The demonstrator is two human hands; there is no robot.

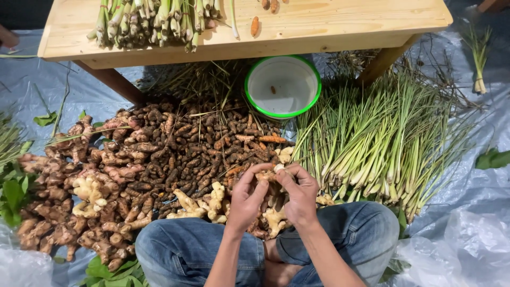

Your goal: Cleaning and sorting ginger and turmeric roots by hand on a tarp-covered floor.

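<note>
Ginger piece (pixel 268 174): knobbly, tan, long axis roughly left-right | left hand (pixel 245 199) and right hand (pixel 300 195) both closed on it | rhizome pile (pixel 159 159) beyond.

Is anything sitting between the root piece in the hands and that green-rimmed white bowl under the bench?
The left hand and right hand hold the small root piece together. Between it and the bowl lies the heap of dark turmeric roots on the plastic sheet. It is low; nothing visible stands above it.
</note>
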